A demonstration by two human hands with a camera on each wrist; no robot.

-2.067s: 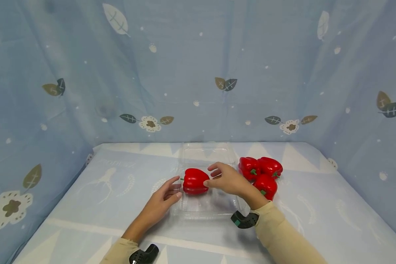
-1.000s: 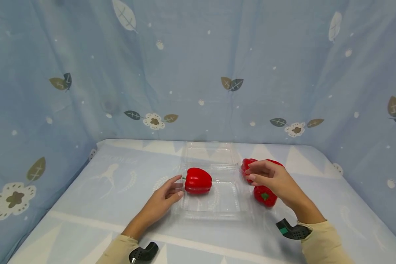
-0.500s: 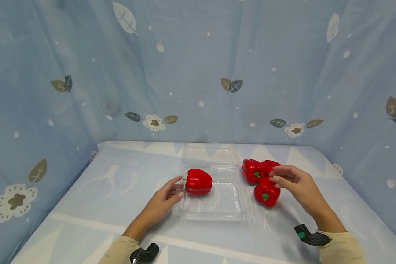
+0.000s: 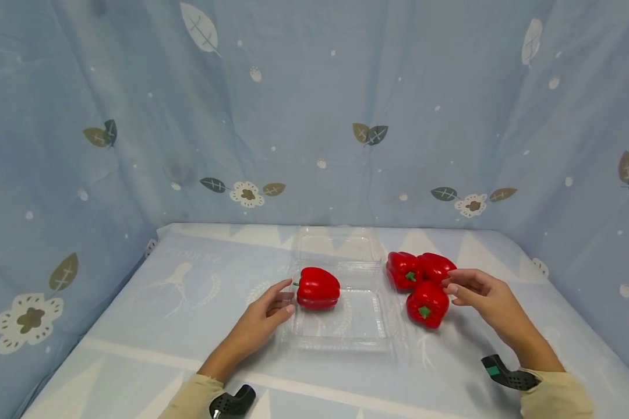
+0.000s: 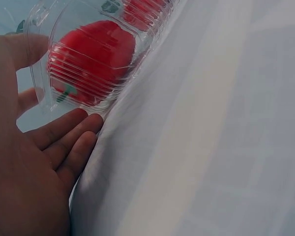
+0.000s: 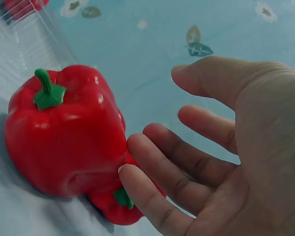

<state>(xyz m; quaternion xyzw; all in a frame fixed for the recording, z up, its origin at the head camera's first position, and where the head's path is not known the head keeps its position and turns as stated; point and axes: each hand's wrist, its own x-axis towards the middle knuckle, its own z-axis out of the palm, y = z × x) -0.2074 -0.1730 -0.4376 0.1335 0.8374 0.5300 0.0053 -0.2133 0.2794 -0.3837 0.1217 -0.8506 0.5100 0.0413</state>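
Note:
A red bell pepper [image 4: 318, 288] lies on its side at the left of a clear plastic clamshell box [image 4: 364, 314], its green stem facing left. My left hand [image 4: 259, 320] rests at the box's left wall, fingers loosely extended; in the left wrist view, its thumb and fingertips meet the plastic rim and side. Right of the box sit a front pepper [image 4: 427, 304], a back left pepper [image 4: 403, 270] and a back right pepper [image 4: 436, 266], clustered together. My right hand [image 4: 484, 299] is just right of them, fingers spread and holding nothing; its fingertips are close to the front pepper.
The box's open lid [image 4: 338, 243] lies back toward the rear curtain [image 4: 314, 116]. A pale patterned cloth covers the table [image 4: 199, 302]. Patterned curtains also rise along the left and right sides.
My right hand has left the pepper in the box and moved right, past the cluster to its right side. The left hand has stayed at the box's left wall.

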